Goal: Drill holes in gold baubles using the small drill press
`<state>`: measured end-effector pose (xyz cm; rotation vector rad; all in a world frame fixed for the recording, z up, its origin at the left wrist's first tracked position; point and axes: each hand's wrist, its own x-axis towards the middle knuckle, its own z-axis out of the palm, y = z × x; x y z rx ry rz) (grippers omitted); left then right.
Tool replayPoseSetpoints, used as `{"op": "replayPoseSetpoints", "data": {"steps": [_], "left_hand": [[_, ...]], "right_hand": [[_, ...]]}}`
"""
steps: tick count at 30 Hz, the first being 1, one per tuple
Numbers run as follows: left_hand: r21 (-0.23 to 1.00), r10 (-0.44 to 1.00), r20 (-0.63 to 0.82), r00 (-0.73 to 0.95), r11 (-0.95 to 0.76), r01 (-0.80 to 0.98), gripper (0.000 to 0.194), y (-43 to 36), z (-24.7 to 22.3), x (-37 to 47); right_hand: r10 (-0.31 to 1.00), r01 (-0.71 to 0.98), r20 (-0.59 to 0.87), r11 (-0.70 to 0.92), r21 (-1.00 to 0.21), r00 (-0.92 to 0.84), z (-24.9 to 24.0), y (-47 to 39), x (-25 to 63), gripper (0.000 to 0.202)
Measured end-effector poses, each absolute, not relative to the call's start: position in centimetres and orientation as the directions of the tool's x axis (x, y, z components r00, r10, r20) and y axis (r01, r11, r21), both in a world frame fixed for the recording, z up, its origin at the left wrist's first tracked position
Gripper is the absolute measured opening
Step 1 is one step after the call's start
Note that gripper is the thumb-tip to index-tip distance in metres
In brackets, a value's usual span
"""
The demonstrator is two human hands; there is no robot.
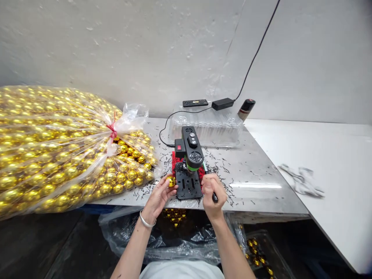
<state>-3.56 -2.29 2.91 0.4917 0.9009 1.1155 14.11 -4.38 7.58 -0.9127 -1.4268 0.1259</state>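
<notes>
Between its fingertips, my left hand (159, 197) pinches a shiny gold ball (171, 181) just left of a small black bench drill press (192, 149). Beneath the press head lies a slotted black base plate (188, 188). On the right side of the press, my right hand (213, 192) is wrapped around a lever handle (215, 197) with a black grip, whose end sticks out below the fist. Dark shavings and a red mat (176, 158) surround the base. The drill tip is hidden from view.
A large tied clear bag of gold balls (58, 155) fills the left. Behind the press stand a clear plastic box (206, 130), a power adapter (222, 104) and a spray can (246, 109). Gloves (302, 181) lie right. An open plastic bag (128, 228) with gold balls hangs below the table edge.
</notes>
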Motion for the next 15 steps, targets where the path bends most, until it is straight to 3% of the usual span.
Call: {"op": "replayPoseSetpoints", "data": {"steps": [4, 8, 12, 15], "left_hand": [[0.866, 0.943, -0.32, 0.085, 0.328, -0.378, 0.051, -1.2, 1.8, -1.9], [0.995, 0.995, -0.101, 0.021, 0.101, -0.027, 0.042, -0.5, 0.5, -0.4], [0.931, 0.995, 0.051, 0.082, -0.077, 0.358, 0.037, -0.5, 0.2, 0.5], [0.851, 0.979, 0.178, 0.095, -0.202, 0.485, 0.033, -0.4, 0.2, 0.8]], "right_hand": [[0.574, 0.454, 0.799, 0.672, -0.584, 0.179, 7.6, -4.5, 14.1, 0.031], [0.582, 0.466, 0.792, 0.658, -0.591, 0.183, 7.6, -4.5, 14.2, 0.029], [0.577, 0.471, 0.801, 0.669, -0.575, 0.158, 7.6, -4.5, 14.3, 0.027], [0.575, 0.467, 0.804, 0.675, -0.571, 0.153, 7.6, -4.5, 14.3, 0.025]]}}
